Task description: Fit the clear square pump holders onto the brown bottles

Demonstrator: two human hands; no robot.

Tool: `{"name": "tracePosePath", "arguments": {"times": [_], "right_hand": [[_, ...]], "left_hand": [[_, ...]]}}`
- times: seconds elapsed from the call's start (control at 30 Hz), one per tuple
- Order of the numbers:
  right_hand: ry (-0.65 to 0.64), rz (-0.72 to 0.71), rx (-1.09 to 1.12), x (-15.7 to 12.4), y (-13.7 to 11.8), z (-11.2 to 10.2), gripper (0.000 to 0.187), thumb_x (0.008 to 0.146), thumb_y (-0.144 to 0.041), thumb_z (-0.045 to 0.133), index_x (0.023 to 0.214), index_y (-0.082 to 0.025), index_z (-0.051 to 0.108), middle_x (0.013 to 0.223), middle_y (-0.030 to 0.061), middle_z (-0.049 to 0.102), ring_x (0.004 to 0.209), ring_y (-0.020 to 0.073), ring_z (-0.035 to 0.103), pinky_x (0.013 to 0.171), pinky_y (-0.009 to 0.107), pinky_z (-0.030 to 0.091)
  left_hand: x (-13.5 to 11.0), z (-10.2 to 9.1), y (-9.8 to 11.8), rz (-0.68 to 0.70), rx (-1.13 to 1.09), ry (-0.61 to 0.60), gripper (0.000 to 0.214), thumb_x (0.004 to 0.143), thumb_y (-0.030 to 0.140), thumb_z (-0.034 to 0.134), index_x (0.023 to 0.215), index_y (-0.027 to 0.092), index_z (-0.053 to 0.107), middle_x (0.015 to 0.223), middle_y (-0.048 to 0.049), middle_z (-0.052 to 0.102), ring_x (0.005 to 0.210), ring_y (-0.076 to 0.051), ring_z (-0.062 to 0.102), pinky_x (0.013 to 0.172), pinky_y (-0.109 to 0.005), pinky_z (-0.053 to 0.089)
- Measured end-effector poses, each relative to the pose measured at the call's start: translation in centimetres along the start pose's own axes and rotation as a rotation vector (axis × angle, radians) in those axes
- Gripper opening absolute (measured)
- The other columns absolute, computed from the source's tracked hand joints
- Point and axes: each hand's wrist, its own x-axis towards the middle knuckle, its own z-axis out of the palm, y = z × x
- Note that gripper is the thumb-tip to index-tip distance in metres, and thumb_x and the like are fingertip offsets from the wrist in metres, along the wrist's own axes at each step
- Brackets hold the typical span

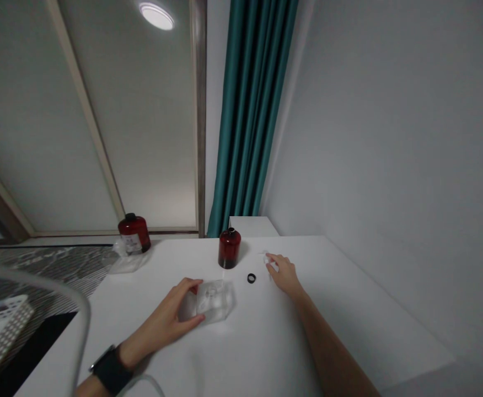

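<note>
My left hand (pixel 171 320) is wrapped round a clear plastic box (pixel 212 300) that lies on the white table (pixel 349 309). My right hand (pixel 282 273) rests on the table further right, its fingertips pinched on a small clear object (pixel 266 258) that I cannot name. A small black ring-shaped cap (pixel 251 278) lies between the hands. A dark red bottle (pixel 229 248) stands upright just behind the cap. A black watch (pixel 111 368) sits on my left wrist.
A second dark red jar (pixel 134 234) with a white label stands at the back left on crumpled clear plastic (pixel 128 262). A teal curtain (pixel 253 110) hangs behind. A white perforated basket (pixel 1 331) and a curved tube (pixel 59 292) are at the left edge.
</note>
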Motion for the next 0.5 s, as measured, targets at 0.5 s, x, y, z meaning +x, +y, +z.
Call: {"name": "tracePosePath", "arguments": {"times": [0.5], "right_hand": [[0.086, -0.076, 0.087, -1.0, -2.4, -0.8, 0.032, 0.090, -0.023, 0.050, 0.118, -0.024, 0.066, 0.115, 0.0087, 0.070, 0.107, 0.0293, 0.060, 0.093, 0.048, 0.041]], "left_hand": [[-0.1, -0.2, 0.3, 0.006, -0.021, -0.009, 0.054, 0.083, 0.028, 0.067, 0.132, 0.025, 0.044, 0.119, -0.0077, 0.060, 0.110, -0.028, 0.060, 0.098, -0.044, 0.050]]}}
